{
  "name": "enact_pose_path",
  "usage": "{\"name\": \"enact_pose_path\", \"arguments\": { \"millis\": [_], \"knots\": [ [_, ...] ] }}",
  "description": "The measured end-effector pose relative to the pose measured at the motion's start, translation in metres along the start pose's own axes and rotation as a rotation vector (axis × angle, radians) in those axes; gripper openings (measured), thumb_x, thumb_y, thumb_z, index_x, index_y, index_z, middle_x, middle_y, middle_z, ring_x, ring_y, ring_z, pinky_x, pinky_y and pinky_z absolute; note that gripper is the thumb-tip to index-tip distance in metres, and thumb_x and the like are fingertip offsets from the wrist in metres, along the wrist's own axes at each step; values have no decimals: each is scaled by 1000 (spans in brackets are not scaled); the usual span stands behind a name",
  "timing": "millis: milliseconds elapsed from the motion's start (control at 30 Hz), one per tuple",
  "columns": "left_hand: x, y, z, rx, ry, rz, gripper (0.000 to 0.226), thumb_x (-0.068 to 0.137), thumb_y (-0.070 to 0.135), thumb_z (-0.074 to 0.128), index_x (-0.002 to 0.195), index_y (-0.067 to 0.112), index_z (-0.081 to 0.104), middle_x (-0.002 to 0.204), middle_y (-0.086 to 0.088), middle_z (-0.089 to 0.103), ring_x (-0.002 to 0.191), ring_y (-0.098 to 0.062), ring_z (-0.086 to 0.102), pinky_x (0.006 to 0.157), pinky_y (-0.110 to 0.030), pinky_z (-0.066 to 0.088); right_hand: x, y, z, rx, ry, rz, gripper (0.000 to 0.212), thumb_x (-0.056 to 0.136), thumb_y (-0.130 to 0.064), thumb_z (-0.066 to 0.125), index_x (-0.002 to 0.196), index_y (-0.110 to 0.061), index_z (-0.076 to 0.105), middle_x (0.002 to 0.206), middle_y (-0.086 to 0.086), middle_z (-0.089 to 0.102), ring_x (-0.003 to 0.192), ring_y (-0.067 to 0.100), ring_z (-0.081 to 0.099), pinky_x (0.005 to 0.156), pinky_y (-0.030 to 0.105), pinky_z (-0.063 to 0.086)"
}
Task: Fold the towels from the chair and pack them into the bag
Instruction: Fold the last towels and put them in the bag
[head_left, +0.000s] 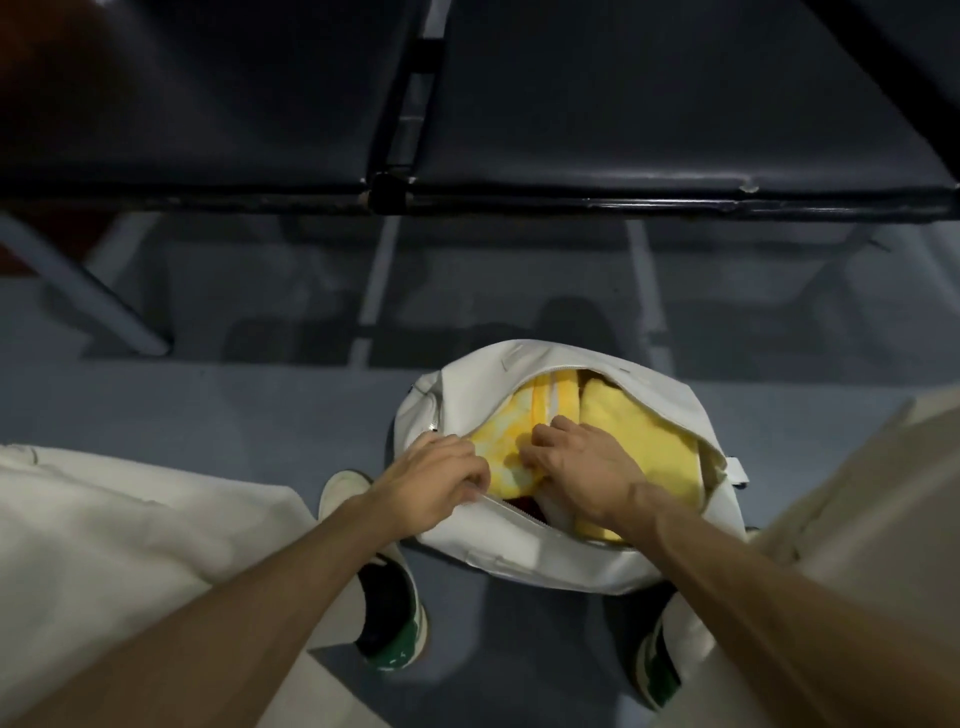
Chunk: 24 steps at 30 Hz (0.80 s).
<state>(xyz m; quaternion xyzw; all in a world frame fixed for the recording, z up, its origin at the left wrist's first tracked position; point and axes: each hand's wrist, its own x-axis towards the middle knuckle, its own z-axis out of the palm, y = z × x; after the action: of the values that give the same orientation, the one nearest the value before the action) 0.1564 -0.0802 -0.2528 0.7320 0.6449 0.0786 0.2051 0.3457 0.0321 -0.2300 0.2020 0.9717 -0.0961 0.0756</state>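
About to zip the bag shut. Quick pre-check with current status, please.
1. Towels packed: ok; the plain yellow towel and the patterned yellow towel lie inside the white bag.
2. Bag steadied: ok; the left hand grips the near edge of the opening.
3. Opening free of hands: not ok; the right hand is in it, on the towels.
4. Towels tucked below the zipper line: cannot tell.
5. No towels left on the chair: cannot tell; it is only partly in view.
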Motion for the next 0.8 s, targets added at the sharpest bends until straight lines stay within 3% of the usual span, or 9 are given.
{"name": "enact_pose_path", "arguments": {
  "millis": [200, 367, 500, 600, 700, 800],
  "knots": [
    [0, 5, -12, -99, -26, -23, 7, 91, 25, 62, 86, 28, 58, 88, 15, 52, 93, -7, 47, 93, -24, 29, 4, 0, -11, 163, -128, 96, 35, 92, -30, 54, 126, -30, 62, 120, -3, 62, 111, 19, 56, 87, 28, 42],
    [-2, 4, -16, -72, -31, -22, 7, 89, 25, 63, 86, 29, 59, 86, 16, 50, 92, -5, 46, 90, -20, 24, -1, -6, -16, 260, -243, 61, 20, 84, -22, 59, 101, -23, 70, 83, -7, 57, 80, 20, 48, 71, 27, 37],
    [0, 3, -15, -58, -72, -9, 3, 91, 27, 61, 90, 30, 60, 86, 16, 49, 89, -3, 43, 91, -23, 24, -5, -7, -7, 288, -402, 82, 22, 88, -22, 56, 105, -24, 69, 104, -3, 67, 94, 18, 57, 83, 29, 46],
    [2, 9, -15, 18, -170, -5, 21, 94, 35, 51, 113, 36, 61, 103, 16, 53, 102, -5, 41, 98, -27, 23, -4, -8, -3, 345, -486, 129, 32, 91, -18, 50, 116, -28, 67, 116, -3, 65, 105, 19, 57, 94, 31, 46],
    [3, 23, -6, 62, -215, 28, 31, 95, 43, 49, 125, 37, 56, 112, 14, 55, 109, -6, 39, 98, -27, 18, 5, -6, -13, 373, -417, 235, 39, 90, -11, 47, 120, -28, 66, 118, 0, 66, 107, 22, 58, 96, 33, 47],
    [10, 30, -3, -46, -161, 16, 20, 95, 34, 53, 110, 33, 67, 105, 14, 56, 105, -5, 44, 95, -26, 20, 11, 5, -27, 263, -119, 412, 37, 92, -12, 48, 123, -22, 64, 126, 5, 62, 111, 25, 59, 93, 33, 49]
  ]
}}
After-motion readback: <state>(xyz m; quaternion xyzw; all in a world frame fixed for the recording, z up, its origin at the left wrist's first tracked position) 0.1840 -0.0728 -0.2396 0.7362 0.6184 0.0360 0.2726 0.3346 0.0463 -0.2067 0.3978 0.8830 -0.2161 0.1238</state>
